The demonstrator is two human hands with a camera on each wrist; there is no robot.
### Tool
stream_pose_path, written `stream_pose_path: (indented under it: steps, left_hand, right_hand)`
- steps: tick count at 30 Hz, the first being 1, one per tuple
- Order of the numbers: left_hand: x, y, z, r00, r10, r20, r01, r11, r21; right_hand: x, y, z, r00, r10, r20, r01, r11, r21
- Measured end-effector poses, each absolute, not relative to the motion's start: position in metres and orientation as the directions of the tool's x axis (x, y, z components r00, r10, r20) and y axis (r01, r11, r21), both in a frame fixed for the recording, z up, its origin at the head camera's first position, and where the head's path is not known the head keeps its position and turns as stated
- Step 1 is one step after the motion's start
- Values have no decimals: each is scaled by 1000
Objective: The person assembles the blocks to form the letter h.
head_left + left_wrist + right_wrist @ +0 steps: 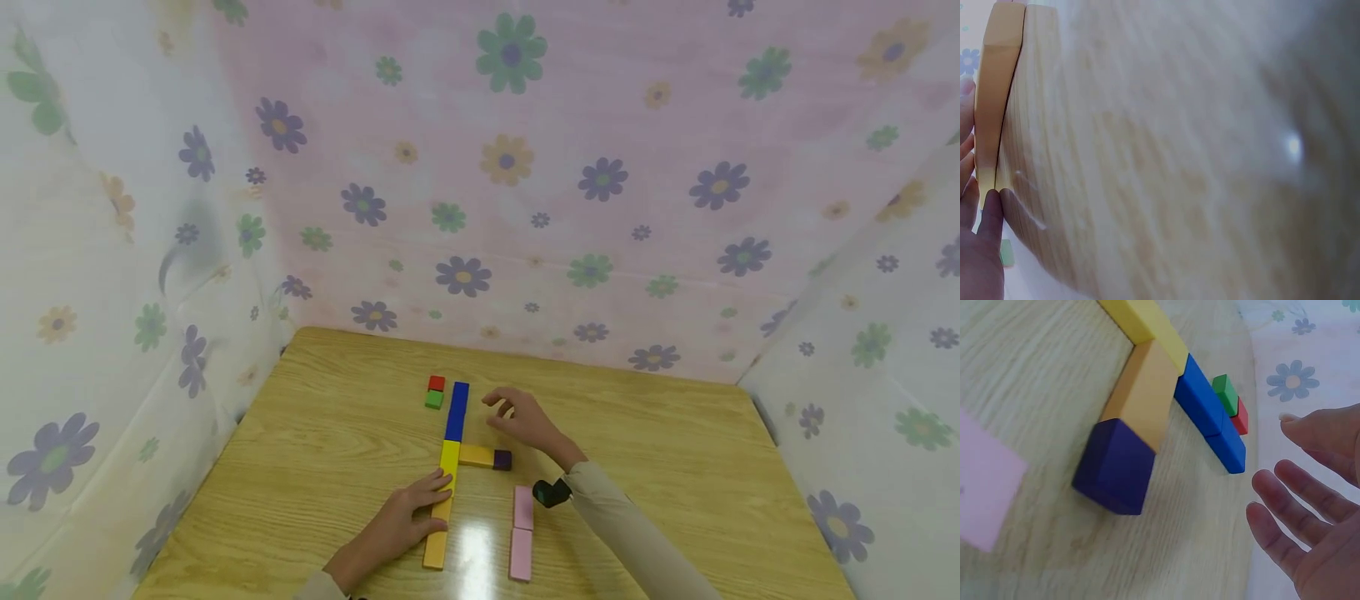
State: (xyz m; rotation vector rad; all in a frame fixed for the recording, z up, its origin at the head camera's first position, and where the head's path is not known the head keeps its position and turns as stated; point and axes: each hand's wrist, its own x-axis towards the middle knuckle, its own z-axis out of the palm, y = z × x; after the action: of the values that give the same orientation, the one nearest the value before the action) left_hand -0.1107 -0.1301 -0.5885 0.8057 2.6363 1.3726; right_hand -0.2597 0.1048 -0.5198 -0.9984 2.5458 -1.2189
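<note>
A line of blocks runs up the wooden table [315, 433]: a long orange block [437, 537], a yellow block [449, 457] and a blue block [457, 410]. A short orange block [476, 455] and a purple cube [502, 459] branch off to the right. My left hand [422, 502] rests with straight fingers against the long orange block [997, 106], its fingertips [988, 225] touching the side. My right hand [512, 412] hovers open just right of the blue block [1210, 412], holding nothing. In the right wrist view the right hand [1310, 500] floats beyond the purple cube [1116, 465].
A red cube [436, 382] and a green cube [433, 399] sit left of the blue block's far end. Two pink blocks [522, 533] lie end to end near my right forearm. Flowered cloth walls [525, 183] close in the table on three sides.
</note>
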Motion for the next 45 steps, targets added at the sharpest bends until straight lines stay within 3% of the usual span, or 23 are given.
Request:
stream_pose_path:
  steps: [19,45]
  left_hand:
    - [-109,-130,-585,-859,478,182,422,462,780]
    - [-111,-129,-583,-858,479,186,425,460,779]
  right_hand:
    - [-294,58,-519,-784,-601,158,-472,411,-780]
    - [-324,24,-542,-825,-559,83,-380,439,-814]
